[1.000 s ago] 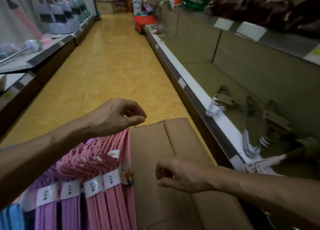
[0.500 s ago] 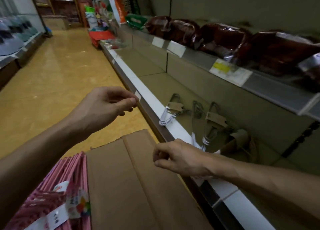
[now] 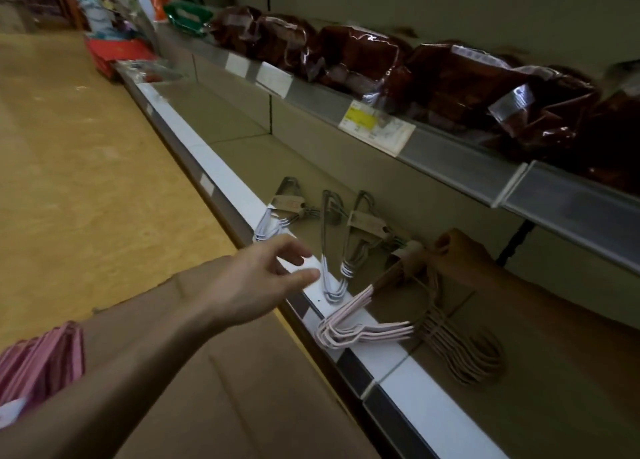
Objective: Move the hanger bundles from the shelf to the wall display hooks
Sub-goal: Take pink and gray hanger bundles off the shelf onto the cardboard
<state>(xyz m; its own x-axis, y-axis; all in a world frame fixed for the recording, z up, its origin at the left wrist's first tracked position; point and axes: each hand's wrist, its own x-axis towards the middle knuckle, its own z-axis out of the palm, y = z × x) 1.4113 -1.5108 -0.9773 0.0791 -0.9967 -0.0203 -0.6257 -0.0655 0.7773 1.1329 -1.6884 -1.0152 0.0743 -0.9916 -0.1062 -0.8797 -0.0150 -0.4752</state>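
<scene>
- Our right hand (image 3: 460, 256) is closing its grip on the paper band of the nearest hanger bundle (image 3: 398, 323), lying on the lower shelf (image 3: 242, 140).
- Left hand (image 3: 249, 282) is hovering with its grip open, holding nothing.
- We're advising: lift by the band, hooks clear of the shelf lip.
- Versus half a second ago: right hand has moved off the cardboard box (image 3: 242, 406) into the shelf.

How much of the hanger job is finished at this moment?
Nothing looks hung; no wall hooks are in view. The right hand is closed on the nearest pale pink wire hanger bundle. The left hand is open. Three white wire hanger bundles lie on the lower shelf.
</scene>
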